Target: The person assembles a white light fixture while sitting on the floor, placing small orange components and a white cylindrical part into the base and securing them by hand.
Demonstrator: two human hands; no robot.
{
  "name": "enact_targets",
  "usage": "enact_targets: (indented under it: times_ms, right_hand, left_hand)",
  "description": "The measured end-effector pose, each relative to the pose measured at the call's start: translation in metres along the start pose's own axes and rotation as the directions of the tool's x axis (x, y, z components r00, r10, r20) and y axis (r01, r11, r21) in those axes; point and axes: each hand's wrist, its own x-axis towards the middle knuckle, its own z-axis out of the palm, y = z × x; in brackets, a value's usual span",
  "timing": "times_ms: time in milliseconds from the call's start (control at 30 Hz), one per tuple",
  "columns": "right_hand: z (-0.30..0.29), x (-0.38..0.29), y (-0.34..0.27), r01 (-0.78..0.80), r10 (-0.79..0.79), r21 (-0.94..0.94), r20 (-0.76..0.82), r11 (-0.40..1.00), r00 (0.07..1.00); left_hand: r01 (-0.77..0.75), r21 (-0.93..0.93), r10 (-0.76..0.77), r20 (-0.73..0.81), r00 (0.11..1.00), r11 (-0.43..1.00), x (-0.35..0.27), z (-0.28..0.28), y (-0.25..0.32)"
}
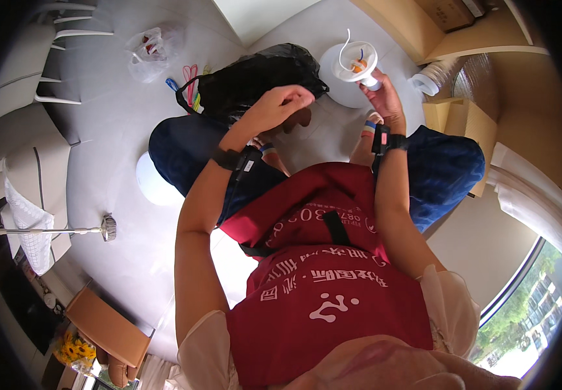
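Observation:
In my right hand [383,97], near the top right, is a white dish-shaped plastic fitting [354,63], held by its narrow neck. A white cable curls up out of its bowl, and a short blue piece and an orange part show inside. Behind the fitting, a large round white object [344,90] rests on the floor. My left hand [281,105] hangs in front of a black plastic bag [266,68], its fingers curled and its palm hidden. No object shows in it. Brown shapes just beside it cannot be made out. Both wrists wear black straps with small devices.
Coloured looped items [191,80] lie left of the bag, with a clear plastic bag [147,53] beyond. Another round white object [156,178] is by my left knee. A wooden shelf unit [456,44] and foil ducting [471,75] stand right. A mop [108,228] and chairs are left.

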Motion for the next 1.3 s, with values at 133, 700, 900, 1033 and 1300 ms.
enact_targets:
  times_ms: [133,700,900,1033,1300]
  right_hand:
    - [0.045,-0.031,0.021,0.024,-0.027,0.142,0.019,0.990,0.999]
    - [0.094,-0.056,0.014,-0.128,0.066,0.172,0.326,0.977,0.943]
    - [0.115,-0.074,0.010,-0.013,0.042,-0.183,0.158,0.983,0.987]
    - [0.128,-0.072,0.013,0.155,-0.132,-0.275,0.100,0.949,0.986]
    - [0.121,-0.068,0.007,0.149,-0.141,-0.443,0.051,0.884,0.989]
  left_hand:
    - [-0.240,0.253,0.315,-0.323,0.892,0.937,0.013,0.013,0.021]
    - [-0.401,0.333,0.515,-0.419,0.748,0.853,0.012,0.029,0.034]
    - [-0.308,0.395,0.475,-0.454,0.754,0.866,0.013,0.035,0.033]
    - [-0.204,0.343,0.355,-0.466,0.811,0.917,0.008,0.039,0.040]
    - [-0.351,0.569,0.562,-0.247,0.789,0.743,0.007,0.015,0.036]
